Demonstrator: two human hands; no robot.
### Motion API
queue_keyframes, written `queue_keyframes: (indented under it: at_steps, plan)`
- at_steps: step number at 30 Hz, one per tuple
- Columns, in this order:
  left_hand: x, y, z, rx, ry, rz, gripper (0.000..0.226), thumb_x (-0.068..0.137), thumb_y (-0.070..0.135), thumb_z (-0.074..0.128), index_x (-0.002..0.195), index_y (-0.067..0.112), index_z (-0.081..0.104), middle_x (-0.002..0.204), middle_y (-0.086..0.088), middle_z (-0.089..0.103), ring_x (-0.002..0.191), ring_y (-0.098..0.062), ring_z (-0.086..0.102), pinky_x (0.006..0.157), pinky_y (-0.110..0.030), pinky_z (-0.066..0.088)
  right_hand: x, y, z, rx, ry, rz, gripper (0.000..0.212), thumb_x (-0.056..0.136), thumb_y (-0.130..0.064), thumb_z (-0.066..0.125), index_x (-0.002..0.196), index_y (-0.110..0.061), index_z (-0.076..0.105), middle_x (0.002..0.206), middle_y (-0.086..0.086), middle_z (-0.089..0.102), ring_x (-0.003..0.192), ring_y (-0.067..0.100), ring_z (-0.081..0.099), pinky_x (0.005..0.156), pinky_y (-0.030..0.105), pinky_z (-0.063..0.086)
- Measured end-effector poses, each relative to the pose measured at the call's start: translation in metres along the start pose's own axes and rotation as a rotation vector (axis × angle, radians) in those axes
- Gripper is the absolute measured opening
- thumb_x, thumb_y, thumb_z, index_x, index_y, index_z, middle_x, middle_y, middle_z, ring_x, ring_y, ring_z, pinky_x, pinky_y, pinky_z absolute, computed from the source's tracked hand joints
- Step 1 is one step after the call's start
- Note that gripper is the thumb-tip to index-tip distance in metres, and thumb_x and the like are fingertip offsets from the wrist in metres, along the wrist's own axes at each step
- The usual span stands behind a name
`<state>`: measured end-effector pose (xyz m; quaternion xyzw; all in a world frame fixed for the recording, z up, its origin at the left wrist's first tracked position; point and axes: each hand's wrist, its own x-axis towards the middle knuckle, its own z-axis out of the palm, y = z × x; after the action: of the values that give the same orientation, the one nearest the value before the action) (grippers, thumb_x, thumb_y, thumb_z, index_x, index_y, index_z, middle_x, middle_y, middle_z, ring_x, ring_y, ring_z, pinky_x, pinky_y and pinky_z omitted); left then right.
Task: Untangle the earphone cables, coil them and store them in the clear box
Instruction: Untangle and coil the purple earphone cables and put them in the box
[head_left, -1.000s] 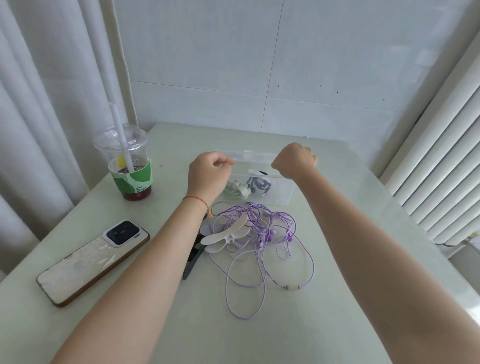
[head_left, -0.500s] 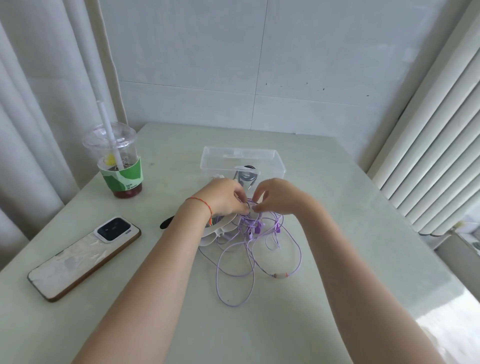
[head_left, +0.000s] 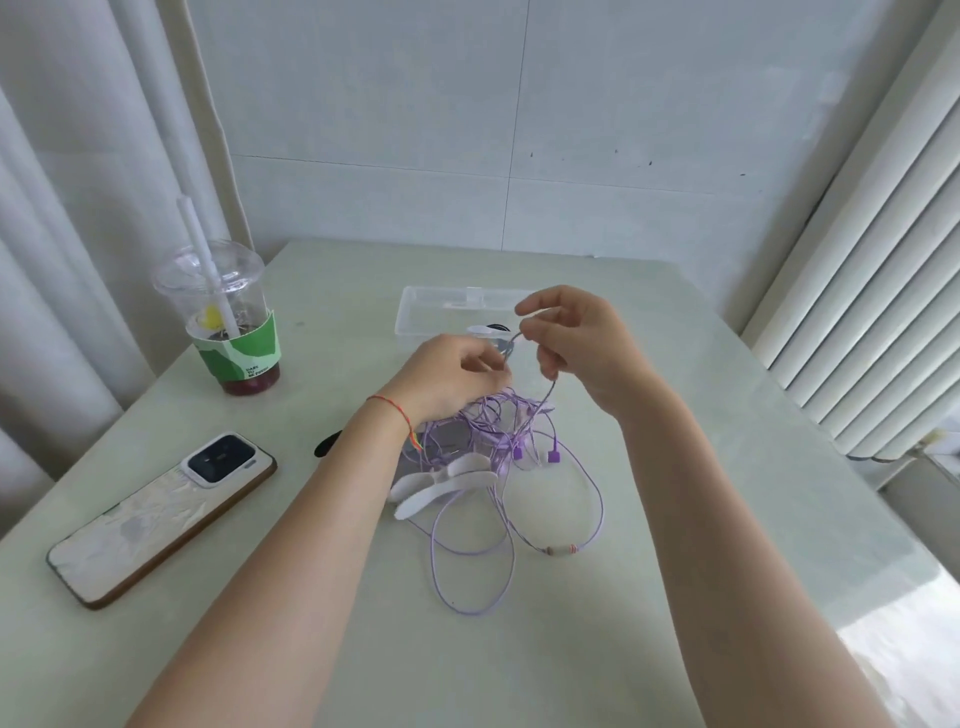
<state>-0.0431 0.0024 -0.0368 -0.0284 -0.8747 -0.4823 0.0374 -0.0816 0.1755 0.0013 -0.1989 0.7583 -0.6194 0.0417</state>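
Your left hand (head_left: 452, 376) and right hand (head_left: 582, 343) are raised above the tabletop (head_left: 701, 415), each pinching the purple earphone cable (head_left: 540, 400), whose tangle trails down onto the tabletop in front of the clear box (head_left: 415, 312).

- You face a pale green, glossy stone-look tabletop (head_left: 675, 415), its far edge against the wall.
- Behind it stands a wall of large, pale grey-white tiles (head_left: 597, 104) with thin dark joints and a few small dark specks.
- To your left hang white, softly folded curtains (head_left: 78, 156).
- To your right runs a white ribbed radiator-like panel (head_left: 872, 270), slanting toward you.
- Bright daylight glares off the tabletop's near right corner (head_left: 914, 639).
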Motion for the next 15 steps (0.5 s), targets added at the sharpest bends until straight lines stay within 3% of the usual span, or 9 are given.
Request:
queue_keyframes:
  at_steps: [2,4,6,8,11,13,15]
  plan:
    - [0.002,0.002,-0.002,-0.045,0.133,-0.015,0.006,0.084,0.022,0.069,0.079,0.025,0.068,0.078,0.001,0.068,0.074,-0.013,0.059,0.079,-0.029,0.048,0.000,-0.001,-0.005,-0.026,0.016,0.021,0.011,0.086,-0.001,0.063,0.093,-0.010,0.066,0.072,0.008,0.059,0.041,0.015,0.043,0.045,0.025,0.033]
    - [0.005,0.006,-0.009,-0.266,0.293,-0.025,0.005,0.085,0.020,0.063,0.081,0.017,0.065,0.072,0.000,0.069,0.072,-0.016,0.062,0.076,-0.030,0.051,-0.002,-0.002,-0.012,-0.102,-0.046,0.063,0.009,0.086,-0.005,0.066,0.095,-0.007,0.066,0.069,0.005,0.059,0.041,0.013,0.042,0.044,0.024,0.031]
    - [0.006,0.010,-0.017,-0.515,0.416,-0.021,0.005,0.089,0.013,0.058,0.084,0.014,0.060,0.056,0.001,0.063,0.055,-0.016,0.059,0.061,-0.028,0.051,-0.006,-0.002,-0.020,-0.262,-0.178,0.120,0.012,0.084,-0.013,0.071,0.094,-0.007,0.069,0.064,0.002,0.059,0.043,0.013,0.044,0.046,0.024,0.036]
    - [0.006,0.008,-0.023,-0.559,0.533,-0.024,0.009,0.091,0.011,0.058,0.083,0.016,0.058,0.045,0.006,0.046,0.038,-0.011,0.042,0.046,-0.023,0.044,-0.008,-0.002,-0.025,-0.418,-0.231,0.166,0.012,0.083,-0.019,0.071,0.089,-0.009,0.071,0.060,0.002,0.057,0.047,0.014,0.047,0.054,0.026,0.042]
    - [0.007,0.001,-0.027,-0.558,0.700,-0.120,0.019,0.089,0.024,0.059,0.070,0.022,0.058,0.051,0.004,0.034,0.038,-0.010,0.027,0.040,-0.018,0.025,-0.003,0.001,-0.029,-0.355,-0.032,0.192,0.014,0.087,-0.018,0.066,0.080,-0.007,0.072,0.058,0.005,0.056,0.046,0.015,0.053,0.057,0.025,0.051]
    - [0.007,0.000,-0.029,-0.602,0.773,-0.201,0.033,0.090,0.031,0.054,0.059,0.021,0.048,0.049,0.004,0.031,0.038,-0.012,0.024,0.040,-0.017,0.019,0.001,0.004,-0.032,-0.273,0.101,0.191,0.017,0.089,-0.017,0.065,0.077,-0.005,0.070,0.061,0.006,0.059,0.050,0.016,0.057,0.064,0.032,0.057]
    - [0.006,0.002,-0.029,-0.686,0.745,-0.239,0.038,0.094,0.032,0.047,0.059,0.019,0.042,0.043,0.006,0.029,0.035,-0.012,0.022,0.039,-0.016,0.017,0.001,0.006,-0.033,-0.340,0.106,0.191,0.013,0.086,-0.016,0.068,0.081,-0.005,0.071,0.066,0.007,0.062,0.059,0.019,0.058,0.067,0.035,0.056]
